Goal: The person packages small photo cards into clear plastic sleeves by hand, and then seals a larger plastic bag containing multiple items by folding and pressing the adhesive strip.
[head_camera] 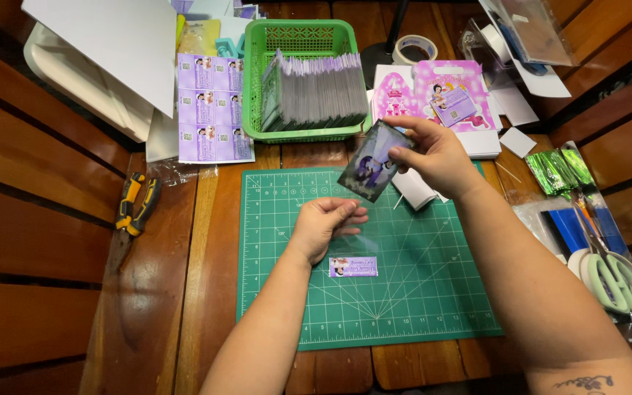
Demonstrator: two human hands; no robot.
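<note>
Fingers (404, 152) around dark card (371, 172)

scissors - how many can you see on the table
1: scissors with pale green handles lie at the table's right edge, right of the green cutting mat. More could be hidden under the clutter.

Two bare forearms reaching forward, hands close together

Left hand (325, 223) lies low, fingers curled inward, palm partly up; right hand (433, 155) is raised just beyond it, thumb and fingertips pinched together, wrist bent, a tattoo near the elbow
</note>
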